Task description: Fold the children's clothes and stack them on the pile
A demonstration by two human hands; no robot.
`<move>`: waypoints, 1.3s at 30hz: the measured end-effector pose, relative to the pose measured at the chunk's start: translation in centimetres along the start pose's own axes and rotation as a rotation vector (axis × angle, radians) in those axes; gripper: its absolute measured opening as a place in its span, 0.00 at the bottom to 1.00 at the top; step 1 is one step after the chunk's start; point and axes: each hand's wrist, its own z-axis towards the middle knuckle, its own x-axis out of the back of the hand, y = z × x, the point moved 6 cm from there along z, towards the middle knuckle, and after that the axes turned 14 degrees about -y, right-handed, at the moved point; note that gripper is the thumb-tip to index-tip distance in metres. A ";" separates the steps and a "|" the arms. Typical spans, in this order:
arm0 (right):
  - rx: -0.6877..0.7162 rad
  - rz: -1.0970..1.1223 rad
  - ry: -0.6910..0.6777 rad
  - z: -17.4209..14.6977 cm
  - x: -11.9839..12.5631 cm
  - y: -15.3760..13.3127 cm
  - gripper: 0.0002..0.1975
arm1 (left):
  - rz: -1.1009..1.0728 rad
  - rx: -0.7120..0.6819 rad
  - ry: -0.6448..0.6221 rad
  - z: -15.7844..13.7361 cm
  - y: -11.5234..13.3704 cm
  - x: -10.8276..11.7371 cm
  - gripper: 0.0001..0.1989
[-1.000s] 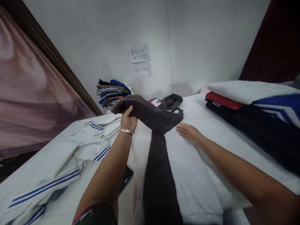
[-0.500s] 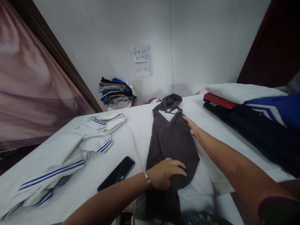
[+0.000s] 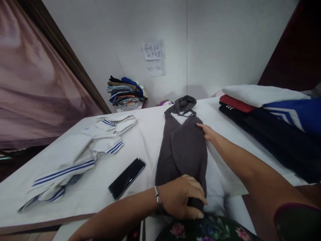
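A dark grey and white hoodie lies lengthwise in front of me, its hood at the far end and its grey sides folded inward. At the near end, my left hand, with a bracelet at the wrist, is closed on the grey cloth, fingers and thumb curled around it. My right hand holds the right edge below the hood between its fingers; part of its grip is hidden. White cloth of the hoodie shows at the neck and beside the lower right edge.
On the left of the white table lie a rumpled white garment with blue stripes and a black phone. A folded clothes pile stands at the back. More folded clothes are stacked right. Paper notes hang on the wall.
My left hand has moved toward the near edge and curled around the cloth. The grey right side now lies narrower and straighter. My right hand stays near the same edge; the view has shifted slightly.
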 end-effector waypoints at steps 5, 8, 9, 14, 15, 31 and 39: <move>0.077 0.000 -0.047 -3.3 -0.4 0.7 0.09 | -0.226 -0.033 0.028 0.0 0.9 0.3 0.19; 0.083 -0.075 -0.082 -5.9 -0.5 1.7 0.20 | -0.300 0.059 0.112 -1.0 -0.7 2.1 0.17; 0.081 -0.122 -0.075 -6.6 -0.3 2.0 0.25 | -0.241 0.139 0.225 -1.8 -2.0 3.2 0.16; 0.143 -0.431 0.183 -9.4 1.9 1.5 0.47 | -0.003 0.721 0.827 -7.4 -10.2 7.7 0.24; 0.131 -0.458 0.211 -9.7 2.1 1.4 0.48 | -0.062 0.795 0.858 -8.2 -11.7 7.8 0.27; -0.233 -0.241 -0.345 -19.2 -4.8 9.9 0.21 | -1.120 0.727 0.623 -10.2 -11.2 1.9 0.28; -0.111 0.046 -0.343 -18.5 -8.5 7.5 0.17 | -1.400 0.378 0.547 -10.1 -7.5 0.3 0.22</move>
